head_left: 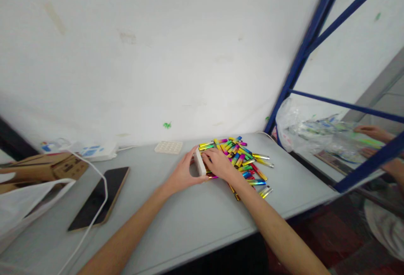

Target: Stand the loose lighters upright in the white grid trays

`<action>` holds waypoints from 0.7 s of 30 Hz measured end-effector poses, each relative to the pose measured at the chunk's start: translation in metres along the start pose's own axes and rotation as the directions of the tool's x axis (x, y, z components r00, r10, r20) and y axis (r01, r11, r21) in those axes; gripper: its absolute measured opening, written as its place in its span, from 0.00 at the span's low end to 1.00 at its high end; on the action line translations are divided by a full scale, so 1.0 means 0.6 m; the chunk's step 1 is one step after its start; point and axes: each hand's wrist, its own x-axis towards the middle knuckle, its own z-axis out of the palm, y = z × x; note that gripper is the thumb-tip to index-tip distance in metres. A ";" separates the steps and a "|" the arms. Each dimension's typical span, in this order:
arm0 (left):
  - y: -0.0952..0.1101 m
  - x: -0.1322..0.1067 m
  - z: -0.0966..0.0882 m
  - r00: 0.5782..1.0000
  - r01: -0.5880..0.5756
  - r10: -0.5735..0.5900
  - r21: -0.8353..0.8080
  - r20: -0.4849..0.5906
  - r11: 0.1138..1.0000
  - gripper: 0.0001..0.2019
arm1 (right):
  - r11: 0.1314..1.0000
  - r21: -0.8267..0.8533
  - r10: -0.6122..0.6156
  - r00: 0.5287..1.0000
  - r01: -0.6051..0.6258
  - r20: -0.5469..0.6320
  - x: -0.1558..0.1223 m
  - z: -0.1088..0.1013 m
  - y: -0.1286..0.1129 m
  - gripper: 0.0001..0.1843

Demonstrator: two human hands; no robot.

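My left hand (185,170) is closed round a thin white block-like tray (200,163), thumb at its lower edge and fingers at the top. The tray stands tilted up on its edge, its broad face mostly turned away. My right hand (217,162) is close against the tray's right side with fingers curled; what they hold, if anything, is hidden. Beside and under the right hand spreads a pile of shiny metallic tubes (241,157) in gold, blue, green, purple and red. Behind my left hand, a flat white tray with a grid of hollows (168,147) lies near the wall.
At left lie a dark tablet-like slab (100,199), a white cable (105,188), a cardboard box (47,167) and a white bag (28,207). Right of the table (290,182) stands a blue metal frame (296,64). Beyond it are clear plastic bags (315,127) and another person's hands (375,134).
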 end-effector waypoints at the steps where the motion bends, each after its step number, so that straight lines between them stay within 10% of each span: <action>1: 0.001 0.000 -0.001 1.000 -0.010 0.010 0.013 -0.001 1.000 0.59 | 0.999 -0.025 -0.022 0.999 0.023 0.023 -0.003 0.008 -0.010 0.19; 12: 0.008 -0.008 -0.065 1.000 0.024 -0.025 0.041 0.010 0.999 0.49 | 0.994 -0.084 0.072 0.997 -0.069 0.036 -0.004 0.011 0.016 0.22; 21: 0.019 -0.001 -0.019 0.999 -0.035 0.035 0.065 0.004 0.997 0.47 | 0.998 -0.031 -0.045 0.999 0.045 -0.005 -0.012 0.021 -0.029 0.18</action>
